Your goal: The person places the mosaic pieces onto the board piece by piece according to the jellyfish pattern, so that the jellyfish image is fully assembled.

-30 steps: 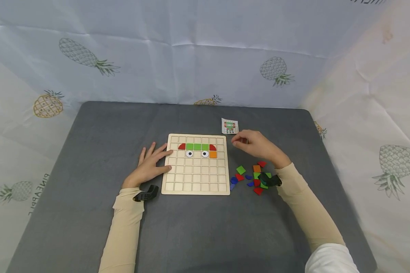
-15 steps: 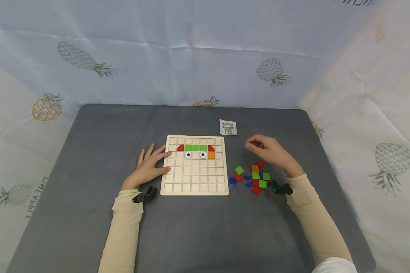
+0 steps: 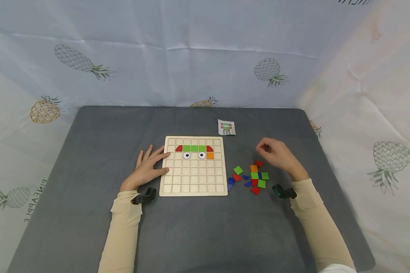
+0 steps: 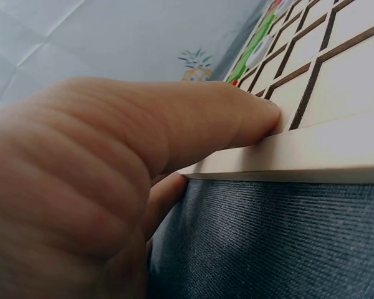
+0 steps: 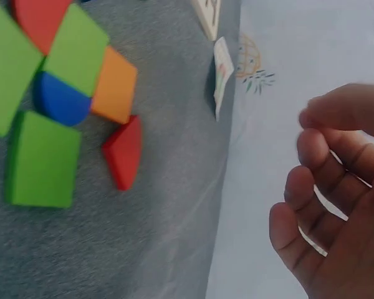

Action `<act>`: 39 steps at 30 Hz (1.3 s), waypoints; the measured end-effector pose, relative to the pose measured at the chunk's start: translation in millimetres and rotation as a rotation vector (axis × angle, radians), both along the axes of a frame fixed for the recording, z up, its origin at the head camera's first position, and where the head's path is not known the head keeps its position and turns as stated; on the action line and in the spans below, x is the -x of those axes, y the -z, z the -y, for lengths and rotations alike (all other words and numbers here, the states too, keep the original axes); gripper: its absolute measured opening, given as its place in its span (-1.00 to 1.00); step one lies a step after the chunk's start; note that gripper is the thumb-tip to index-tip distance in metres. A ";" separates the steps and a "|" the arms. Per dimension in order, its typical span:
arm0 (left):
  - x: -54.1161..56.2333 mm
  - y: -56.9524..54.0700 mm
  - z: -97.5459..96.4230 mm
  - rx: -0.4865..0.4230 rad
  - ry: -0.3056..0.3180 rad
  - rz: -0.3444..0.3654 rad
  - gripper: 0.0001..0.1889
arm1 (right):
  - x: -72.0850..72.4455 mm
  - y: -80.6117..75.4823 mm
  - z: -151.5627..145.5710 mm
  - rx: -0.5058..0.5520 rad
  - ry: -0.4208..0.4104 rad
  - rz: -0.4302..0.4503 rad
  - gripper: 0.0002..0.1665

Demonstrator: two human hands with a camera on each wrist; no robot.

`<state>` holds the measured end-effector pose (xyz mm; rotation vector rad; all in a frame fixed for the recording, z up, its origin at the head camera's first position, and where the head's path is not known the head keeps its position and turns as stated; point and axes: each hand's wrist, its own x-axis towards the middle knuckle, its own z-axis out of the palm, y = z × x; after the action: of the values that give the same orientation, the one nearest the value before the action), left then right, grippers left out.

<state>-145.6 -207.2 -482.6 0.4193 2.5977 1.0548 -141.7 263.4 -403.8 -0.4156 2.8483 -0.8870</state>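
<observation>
A wooden grid board (image 3: 193, 187) lies on the table. Its upper rows bear green squares (image 3: 194, 148) between two red rounded pieces, with two eye tiles (image 3: 186, 155) and an orange square (image 3: 210, 156) below. My left hand (image 3: 145, 172) rests at the board's left edge, fingers spread, thumb and index finger touching the frame. In the left wrist view the thumb (image 4: 199, 121) presses on the rim. My right hand (image 3: 278, 155) hovers right of the board, above the loose pieces. Its fingers (image 5: 313, 148) are loosely bent, and nothing shows between them.
Right of the board lie several loose pieces: a green square (image 3: 238, 170), an orange square (image 3: 254, 168), a red piece (image 3: 256, 190) and blue pieces (image 3: 246, 177) among them. A small pattern card (image 3: 226, 127) lies behind, towards the table's (image 3: 133, 121) far edge.
My right hand has moved right, away from beside the card and the board, uncovering more of the loose pieces. The left hand stays on the board's edge.
</observation>
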 end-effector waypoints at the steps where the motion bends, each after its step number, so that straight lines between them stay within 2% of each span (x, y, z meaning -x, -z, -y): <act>1: 0.1 0.0 0.1 0.001 -0.002 0.002 -0.29 | -0.4 1.7 -1.2 0.008 -0.002 -0.003 -0.83; 5: 0.1 0.3 0.3 -0.001 -0.004 0.004 -0.28 | -3.1 8.7 -6.7 0.030 0.009 0.005 -0.85; 9: -0.6 0.5 0.2 -0.011 0.001 -0.001 -0.28 | -7.1 15.2 -9.8 0.017 0.025 0.081 -0.86; 16: -0.6 0.8 -0.4 -0.012 -0.001 -0.009 -0.30 | -11.1 27.3 -8.6 -0.057 -0.054 0.140 -0.77; 18: -0.4 1.0 -0.3 -0.007 -0.003 -0.010 -0.29 | -12.4 29.9 -8.2 -0.051 -0.073 0.146 -0.76; 23: 0.0 1.5 -0.2 0.002 -0.002 -0.008 -0.29 | -15.1 35.5 -8.3 -0.038 -0.148 0.083 -0.73; 25: 0.0 1.9 0.0 -0.007 0.001 -0.009 -0.29 | -16.0 37.3 -8.3 -0.056 -0.153 0.075 -0.73; 32: -0.9 0.7 0.1 -0.030 0.005 -0.019 -0.28 | -19.0 42.4 -5.7 -0.147 -0.069 0.170 -0.74; 39: -1.2 -1.0 0.8 -0.034 0.011 -0.012 -0.29 | -19.6 45.0 -3.4 -0.135 -0.045 0.152 -0.84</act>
<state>-144.4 -208.1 -481.6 0.4489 2.5884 1.0970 -122.1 266.8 -448.8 -0.3772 2.7276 -0.6825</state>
